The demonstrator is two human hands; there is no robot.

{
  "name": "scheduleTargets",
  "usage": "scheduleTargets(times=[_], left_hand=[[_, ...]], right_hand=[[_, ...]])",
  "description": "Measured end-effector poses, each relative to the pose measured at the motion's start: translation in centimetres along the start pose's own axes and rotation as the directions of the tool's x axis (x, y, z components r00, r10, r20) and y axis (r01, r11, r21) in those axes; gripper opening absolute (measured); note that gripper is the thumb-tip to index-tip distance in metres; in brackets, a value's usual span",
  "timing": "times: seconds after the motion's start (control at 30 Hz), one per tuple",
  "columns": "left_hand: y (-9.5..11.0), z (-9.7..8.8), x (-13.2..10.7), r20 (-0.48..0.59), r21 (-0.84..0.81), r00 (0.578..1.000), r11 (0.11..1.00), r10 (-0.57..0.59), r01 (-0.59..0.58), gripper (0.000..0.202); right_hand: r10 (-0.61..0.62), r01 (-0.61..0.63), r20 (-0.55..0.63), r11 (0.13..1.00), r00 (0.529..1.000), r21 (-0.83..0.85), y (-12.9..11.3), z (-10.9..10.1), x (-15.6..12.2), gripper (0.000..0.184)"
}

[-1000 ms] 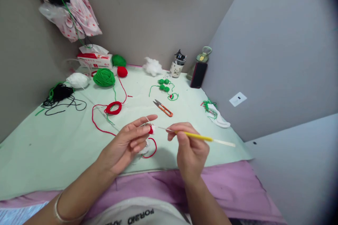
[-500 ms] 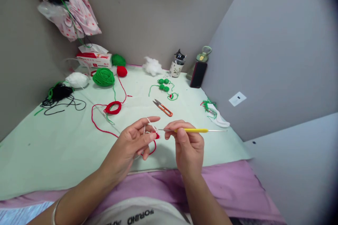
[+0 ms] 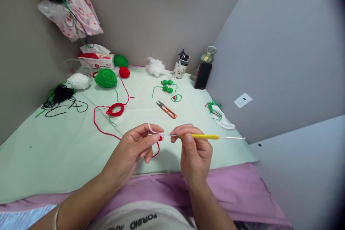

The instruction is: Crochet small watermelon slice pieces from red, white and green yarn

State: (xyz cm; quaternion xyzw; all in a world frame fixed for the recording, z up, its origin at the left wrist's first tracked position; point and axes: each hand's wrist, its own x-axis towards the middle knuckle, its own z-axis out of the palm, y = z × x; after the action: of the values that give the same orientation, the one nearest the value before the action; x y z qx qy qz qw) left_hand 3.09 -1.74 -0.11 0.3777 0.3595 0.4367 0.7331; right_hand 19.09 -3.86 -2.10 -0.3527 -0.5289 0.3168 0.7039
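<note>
Between thumb and fingers, my left hand [image 3: 137, 143] pinches a small red and white crochet piece [image 3: 161, 138]. White yarn [image 3: 151, 128] loops over its index finger, and a red strand [image 3: 157, 151] hangs below. My right hand [image 3: 195, 151] grips a crochet hook [image 3: 203, 136] by its yellow handle, holding it almost level. The hook's thin left tip meets the piece at my left fingertips; its other metal end points right. Most of the crochet piece is hidden by my left thumb and fingers.
Orange thread snips [image 3: 167, 110] lie beyond my hands, with green crocheted balls [image 3: 167, 86] behind. A red yarn bundle [image 3: 115, 109], green yarn ball [image 3: 106, 78], white yarn ball [image 3: 79, 81] and black yarn [image 3: 61, 94] sit left. A phone [image 3: 203, 76] leans at the back right.
My right hand has shifted slightly right and down with the crochet hook. My left index finger has lowered toward the thumb, and the white yarn over it has changed shape.
</note>
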Motion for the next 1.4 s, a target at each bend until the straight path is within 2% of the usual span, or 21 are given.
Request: scheduleTargets(times=[0.17, 0.3, 0.53, 0.67, 0.77, 0.9, 1.0, 1.1, 1.17, 1.23, 1.3, 1.4], left_hand=[[0.0, 0.0, 0.0, 0.0, 0.001, 1.0, 1.0, -0.001, 0.001, 0.015], [-0.2, 0.0, 0.1, 0.012, -0.003, 1.0, 1.0, 0.004, -0.004, 0.015], [-0.3, -0.2, 0.2, 0.017, -0.008, 1.0, 1.0, -0.004, 0.004, 0.014], [-0.2, 0.1, 0.1, 0.01, -0.035, 1.0, 0.999, 0.008, -0.008, 0.015], [-0.3, 0.4, 0.0, 0.014, -0.058, 1.0, 0.998, 0.014, -0.013, 0.017], [-0.3, 0.7, 0.0, 0.034, -0.086, 0.999, 0.996, -0.004, 0.007, 0.038], [-0.2, 0.7, 0.0, 0.037, -0.099, 0.999, 0.995, -0.012, 0.016, 0.051], [-0.1, 0.6, -0.1, 0.029, -0.101, 1.0, 0.995, 0.001, 0.002, 0.049], [0.0, 0.5, -0.1, 0.025, -0.092, 1.0, 0.996, 0.01, -0.008, 0.045], [0.1, 0.5, -0.1, 0.03, -0.081, 0.999, 0.997, 0.018, -0.015, 0.041], [0.1, 0.5, -0.1, 0.032, -0.067, 0.999, 0.998, 0.023, -0.021, 0.039], [-0.1, 0.4, -0.1, 0.029, -0.043, 0.999, 0.999, 0.033, -0.032, 0.038]], right_hand=[[0.013, -0.013, -0.014, 0.999, 1.0, -0.041, -0.1, -0.1, 0.0, 0.02], [-0.022, 0.02, -0.016, 0.996, 1.0, -0.087, 0.0, 0.0, -0.1, 0.02], [-0.158, 0.157, 0.016, 0.965, 0.987, -0.21, -0.2, 0.0, -0.5, 0.022], [-0.257, 0.285, 0.125, 0.887, 0.958, -0.362, -0.3, -0.2, -0.8, 0.027], [-0.297, 0.341, 0.17, 0.856, 0.939, -0.389, -0.1, -0.2, -1.1, 0.031], [-0.259, 0.295, 0.152, 0.904, 0.954, -0.309, 0.4, 0.0, -1.4, 0.033], [-0.172, 0.192, 0.11, 0.957, 0.979, -0.217, 0.6, 0.3, -1.2, 0.027], [-0.009, 0.01, 0.025, 1.0, 1.0, -0.018, 0.7, 0.5, -0.7, 0.02], [0.113, -0.113, 0.008, 0.984, 0.994, 0.14, 0.8, 0.4, -0.3, 0.019], [0.19, -0.19, 0.023, 0.954, 0.981, 0.231, 0.9, 0.3, 0.0, 0.02], [0.203, -0.206, 0.038, 0.949, 0.978, 0.238, 0.9, 0.1, 0.2, 0.021], [0.134, -0.142, 0.064, 0.979, 0.989, 0.143, 0.6, -0.2, 0.1, 0.021]])
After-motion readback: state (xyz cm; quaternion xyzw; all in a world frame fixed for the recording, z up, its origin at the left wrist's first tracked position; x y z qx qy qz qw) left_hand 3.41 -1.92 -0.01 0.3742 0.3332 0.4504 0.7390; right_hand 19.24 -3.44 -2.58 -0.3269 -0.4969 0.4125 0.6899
